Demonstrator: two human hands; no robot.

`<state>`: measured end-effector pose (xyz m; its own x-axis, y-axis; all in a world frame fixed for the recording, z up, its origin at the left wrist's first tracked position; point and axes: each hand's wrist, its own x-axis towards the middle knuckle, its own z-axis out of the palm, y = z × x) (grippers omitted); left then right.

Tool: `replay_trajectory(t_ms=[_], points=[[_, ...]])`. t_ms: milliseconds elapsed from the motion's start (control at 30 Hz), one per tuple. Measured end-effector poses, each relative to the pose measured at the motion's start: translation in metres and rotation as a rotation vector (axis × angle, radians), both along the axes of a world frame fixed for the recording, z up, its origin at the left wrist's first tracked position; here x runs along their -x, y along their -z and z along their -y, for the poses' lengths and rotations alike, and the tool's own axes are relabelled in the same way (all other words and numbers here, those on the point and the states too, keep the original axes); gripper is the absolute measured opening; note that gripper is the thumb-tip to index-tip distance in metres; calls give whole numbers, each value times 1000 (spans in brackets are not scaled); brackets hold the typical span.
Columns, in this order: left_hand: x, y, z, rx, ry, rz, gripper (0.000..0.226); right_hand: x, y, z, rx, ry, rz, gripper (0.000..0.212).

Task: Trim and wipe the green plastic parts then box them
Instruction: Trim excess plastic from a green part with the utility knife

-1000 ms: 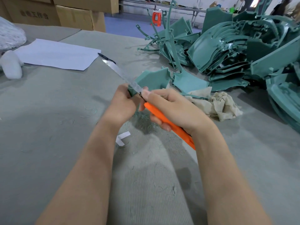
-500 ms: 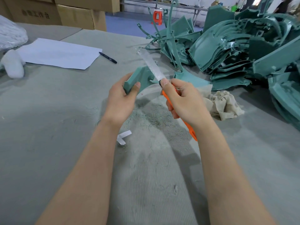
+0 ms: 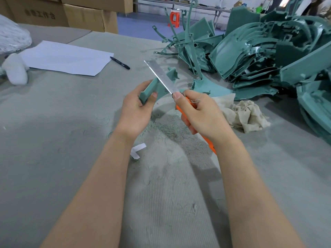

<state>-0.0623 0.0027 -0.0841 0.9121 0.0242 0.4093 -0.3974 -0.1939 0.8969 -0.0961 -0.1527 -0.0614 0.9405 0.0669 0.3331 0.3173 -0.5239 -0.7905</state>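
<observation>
My left hand [image 3: 137, 106] grips a small green plastic part [image 3: 155, 86] above the grey felt table, thumb on its near edge. My right hand [image 3: 198, 111] holds an orange-handled knife [image 3: 180, 111]; its long steel blade [image 3: 159, 76] points up and away to the left and lies across the part. A large heap of green plastic parts [image 3: 259, 52] fills the right back of the table. A crumpled beige rag [image 3: 245, 113] lies just right of my right hand. Green shavings [image 3: 166, 129] litter the felt under my hands.
A white paper sheet [image 3: 66, 58] and a black pen [image 3: 120, 63] lie at the back left, with a white bag [image 3: 12, 38] and a white foam-wrapped item [image 3: 15, 68] at the far left. Cardboard boxes [image 3: 89, 17] stand behind the table. A paper scrap [image 3: 137, 150] lies near my left wrist.
Both hands have lifted the part and knife away from me. The blade has swung from pointing far left to a steeper angle across the part's edge.
</observation>
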Motion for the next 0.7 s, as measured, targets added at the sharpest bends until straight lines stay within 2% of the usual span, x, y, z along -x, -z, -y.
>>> replay_trajectory(t_ms=[133, 333, 500, 567, 700], points=[[1, 0, -1, -10, 18, -1, 22, 3, -3, 1, 11, -27, -42, 42], [1, 0, 0, 58, 50, -48, 18, 7, -2, -17, 52, -187, -50, 42], [-2, 0, -1, 22, 9, -31, 15, 5, -4, -5, 1, -42, 41, 45], [-1, -2, 0, 18, 16, -31, 21, 3, -3, -4, 5, 17, 64, 48], [0, -3, 0, 28, 16, -29, 26, 2, -2, -6, 36, 27, 56, 48]])
